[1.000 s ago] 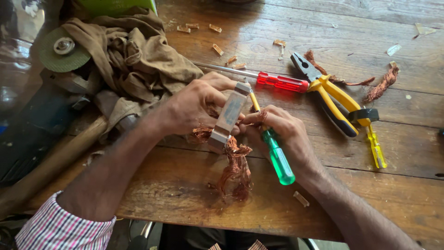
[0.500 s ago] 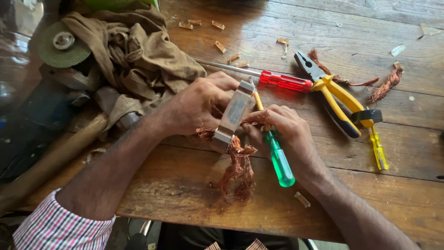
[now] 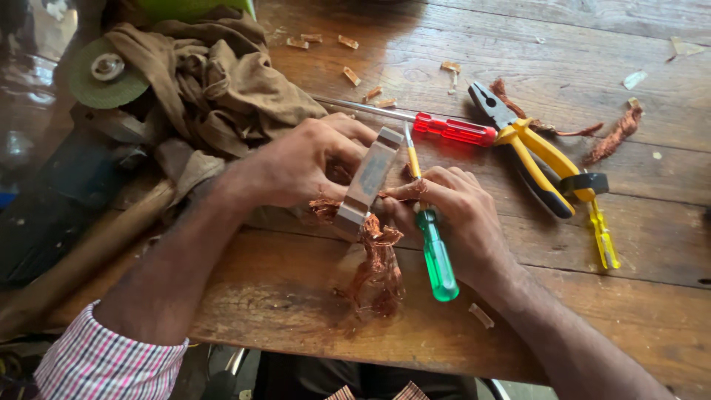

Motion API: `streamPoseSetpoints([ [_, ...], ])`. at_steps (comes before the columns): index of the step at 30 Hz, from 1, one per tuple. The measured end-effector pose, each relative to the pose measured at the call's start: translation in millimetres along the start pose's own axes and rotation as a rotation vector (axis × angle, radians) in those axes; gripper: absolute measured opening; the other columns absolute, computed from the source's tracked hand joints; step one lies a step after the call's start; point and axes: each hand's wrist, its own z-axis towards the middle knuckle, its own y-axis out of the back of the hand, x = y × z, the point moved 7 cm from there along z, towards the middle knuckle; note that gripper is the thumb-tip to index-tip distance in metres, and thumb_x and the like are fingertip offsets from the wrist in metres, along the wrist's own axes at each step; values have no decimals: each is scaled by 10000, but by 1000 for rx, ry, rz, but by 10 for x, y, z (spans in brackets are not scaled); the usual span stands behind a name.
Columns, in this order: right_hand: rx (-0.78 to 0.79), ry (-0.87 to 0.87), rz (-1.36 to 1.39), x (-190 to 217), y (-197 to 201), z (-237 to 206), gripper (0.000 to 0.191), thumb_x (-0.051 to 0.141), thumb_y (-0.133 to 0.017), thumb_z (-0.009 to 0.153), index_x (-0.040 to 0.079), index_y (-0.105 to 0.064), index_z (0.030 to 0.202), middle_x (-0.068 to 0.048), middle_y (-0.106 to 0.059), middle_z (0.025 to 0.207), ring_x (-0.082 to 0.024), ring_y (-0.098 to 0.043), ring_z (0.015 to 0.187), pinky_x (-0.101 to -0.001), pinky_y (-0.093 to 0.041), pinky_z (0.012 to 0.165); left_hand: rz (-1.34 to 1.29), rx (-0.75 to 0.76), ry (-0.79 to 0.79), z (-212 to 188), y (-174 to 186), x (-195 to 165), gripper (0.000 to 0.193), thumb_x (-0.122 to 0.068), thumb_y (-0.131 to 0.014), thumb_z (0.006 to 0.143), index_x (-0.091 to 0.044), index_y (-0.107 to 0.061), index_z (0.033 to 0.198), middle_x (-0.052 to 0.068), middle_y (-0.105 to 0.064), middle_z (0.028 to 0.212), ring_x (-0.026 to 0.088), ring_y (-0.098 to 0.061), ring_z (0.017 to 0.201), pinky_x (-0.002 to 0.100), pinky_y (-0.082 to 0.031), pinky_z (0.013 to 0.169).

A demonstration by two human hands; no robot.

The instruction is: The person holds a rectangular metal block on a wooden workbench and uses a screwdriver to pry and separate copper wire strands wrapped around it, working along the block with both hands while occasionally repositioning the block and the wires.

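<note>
Head view: left hand (image 3: 307,164) is gripping a metal block (image 3: 366,180) on the wooden table (image 3: 592,244), fingers hiding its far side; right hand (image 3: 452,215) is closing around a green-handled screwdriver (image 3: 433,248), covering copper wire (image 3: 378,267) beneath.

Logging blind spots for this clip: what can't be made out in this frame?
- Screwdriver tip: head view, green-handled screwdriver ends behind the metal block.
- Block's far side: covered by the left hand.
- Where the copper wire attaches: hidden under the right hand.
- Hammer: head under the cloth.
</note>
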Motion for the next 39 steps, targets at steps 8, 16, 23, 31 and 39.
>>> streamPoseSetpoints([
  [8,-16,-33,-17,-76,-44,-13,119,151,-785,884,96,-738,978,-61,-695,901,-269,-672,880,-415,-505,804,-90,21,0,25,-81,-68,315,-336,-890,781,-126,-847,1012,97,-731,1278,226,-671,1166,378,-580,956],
  [16,22,-52,2,-15,-26,13,216,114,-754,863,92,-723,1076,-57,-688,911,-266,-666,900,-425,-492,837,3,7,4,26,-20,-70,370,-313,-874,770,-97,-806,1063,73,-718,1278,213,-687,1129,367,-598,916],
  [23,26,-29,16,-14,-23,-15,192,88,-759,855,158,-746,1033,-41,-686,899,-250,-668,892,-415,-497,845,62,-9,63,1,24,-60,408,-278,-872,725,-126,-791,1094,79,-690,1302,250,-653,1178,380,-562,976],
  [31,16,6,14,-13,-34,-21,263,99,-803,816,188,-757,1059,-34,-685,905,-246,-658,882,-409,-495,805,75,62,-9,-24,38,-35,240,-227,-834,830,-175,-840,1064,61,-719,1320,248,-646,1217,404,-512,1046],
  [39,61,8,14,-10,-20,-24,354,92,-793,772,173,-746,1113,-47,-685,961,-269,-646,950,-415,-485,843,167,70,99,-55,109,-106,356,-254,-839,764,-108,-789,1085,45,-730,1222,185,-717,1068,326,-582,942],
])
